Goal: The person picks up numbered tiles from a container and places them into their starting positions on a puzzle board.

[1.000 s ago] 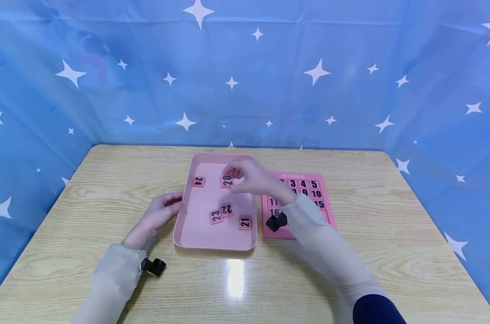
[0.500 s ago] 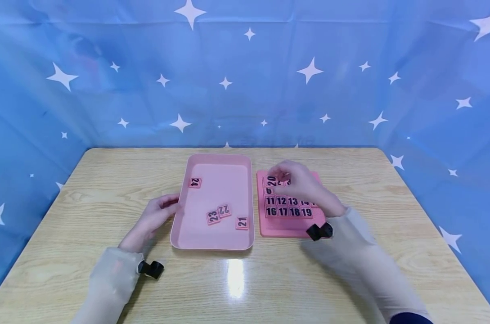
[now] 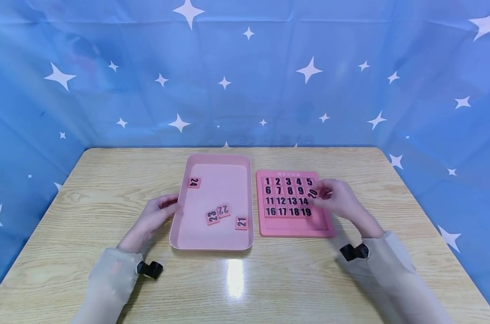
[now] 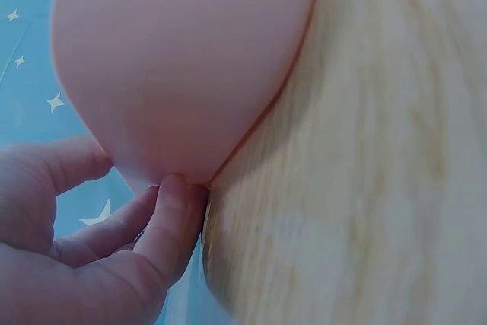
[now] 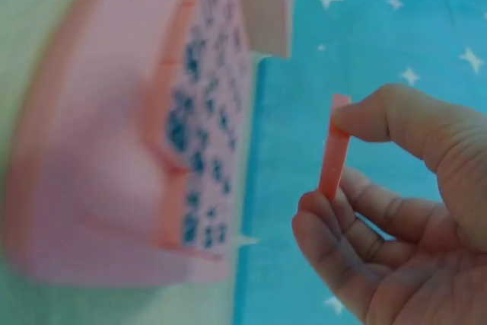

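Note:
My right hand [image 3: 338,197] pinches a pink number tile marked 20 [image 3: 312,193] between thumb and fingertips. It is above the right side of the pink number puzzle board [image 3: 293,227]. In the right wrist view the tile shows edge-on, apart from the board. Rows of tiles from 1 to 19 fill the board's upper part, with 10 and 15 hidden by the hand and tile. My left hand [image 3: 155,218] holds the left side of the pink tray [image 3: 212,246]; its bent fingers touch the wall in the left wrist view.
Inside the tray lie loose tiles: 24 [image 3: 194,182] at upper left, 23 [image 3: 212,218] and 22 [image 3: 223,210] touching near the middle, and 21 [image 3: 241,222] at right. Tray and board stand side by side on a wooden table [image 3: 119,180]. Behind hangs a blue starry cloth [image 3: 228,54].
My right hand has carried the 20 tile from above the tray rightward across the board to its right side, and the tile has turned slightly. My left hand stays at the tray.

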`<state>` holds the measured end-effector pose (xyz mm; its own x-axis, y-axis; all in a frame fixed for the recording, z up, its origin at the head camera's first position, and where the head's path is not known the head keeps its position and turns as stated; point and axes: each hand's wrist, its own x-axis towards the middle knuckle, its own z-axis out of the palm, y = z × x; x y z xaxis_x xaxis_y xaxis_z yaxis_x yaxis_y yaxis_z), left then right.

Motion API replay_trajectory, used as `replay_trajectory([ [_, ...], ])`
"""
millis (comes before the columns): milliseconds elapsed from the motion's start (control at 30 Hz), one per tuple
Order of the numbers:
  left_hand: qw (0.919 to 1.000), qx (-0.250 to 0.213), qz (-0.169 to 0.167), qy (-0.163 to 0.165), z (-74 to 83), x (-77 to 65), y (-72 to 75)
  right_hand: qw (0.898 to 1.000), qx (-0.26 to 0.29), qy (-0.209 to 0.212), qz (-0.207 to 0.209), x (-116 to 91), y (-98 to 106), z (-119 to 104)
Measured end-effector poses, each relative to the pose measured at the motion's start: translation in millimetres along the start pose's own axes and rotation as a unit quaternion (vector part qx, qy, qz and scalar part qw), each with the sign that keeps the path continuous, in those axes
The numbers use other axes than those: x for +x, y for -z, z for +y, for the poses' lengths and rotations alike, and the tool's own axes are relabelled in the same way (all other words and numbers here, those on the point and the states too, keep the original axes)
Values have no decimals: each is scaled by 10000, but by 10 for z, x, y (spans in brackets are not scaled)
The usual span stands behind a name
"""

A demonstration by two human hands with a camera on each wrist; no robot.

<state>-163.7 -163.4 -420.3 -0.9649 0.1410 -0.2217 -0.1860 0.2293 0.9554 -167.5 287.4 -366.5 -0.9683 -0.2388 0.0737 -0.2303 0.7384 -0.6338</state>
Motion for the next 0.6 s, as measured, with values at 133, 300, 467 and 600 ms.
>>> replay_trajectory([
  [133,10000,-11,16,2,-4,5,1,9994,-189,-275,-24,-87,-22,109],
  [300,10000,7,54,-26,-9,13,5,9965,-354,-739,-132,-171,-65,186],
  [467,10000,25,76,-51,-7,12,5,9932,-462,-1035,-259,-208,-107,219],
  [600,10000,1,69,-13,-9,10,0,9904,-570,-1211,-357,-224,-123,219],
])
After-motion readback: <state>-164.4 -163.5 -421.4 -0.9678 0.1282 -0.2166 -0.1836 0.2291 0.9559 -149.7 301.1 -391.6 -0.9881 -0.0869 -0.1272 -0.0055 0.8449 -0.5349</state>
